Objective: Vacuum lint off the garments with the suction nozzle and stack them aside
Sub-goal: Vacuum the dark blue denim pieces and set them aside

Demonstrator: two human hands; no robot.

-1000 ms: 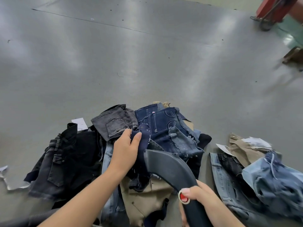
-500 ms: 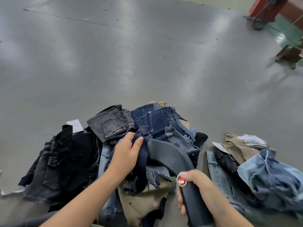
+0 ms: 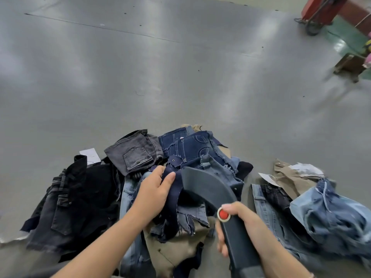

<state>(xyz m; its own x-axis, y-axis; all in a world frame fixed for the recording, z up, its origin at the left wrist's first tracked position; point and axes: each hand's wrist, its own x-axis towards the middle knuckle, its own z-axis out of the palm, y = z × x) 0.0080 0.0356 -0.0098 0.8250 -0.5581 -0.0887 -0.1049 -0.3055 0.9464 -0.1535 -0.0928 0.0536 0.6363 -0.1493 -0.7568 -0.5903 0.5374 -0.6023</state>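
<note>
Nozzle [image 3: 202, 187] gripped by right hand [image 3: 241, 221], set against navy garment [image 3: 172, 199] pinched in left hand [image 3: 154, 189]; vacuuming underway, stacking aside next.

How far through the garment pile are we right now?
Done: a small stack lies aside on the right, apparently finished. In hand: the left hand grips a dark navy denim piece while the right hand holds the suction nozzle against it. Left: the larger central pile, so most remains.
</note>
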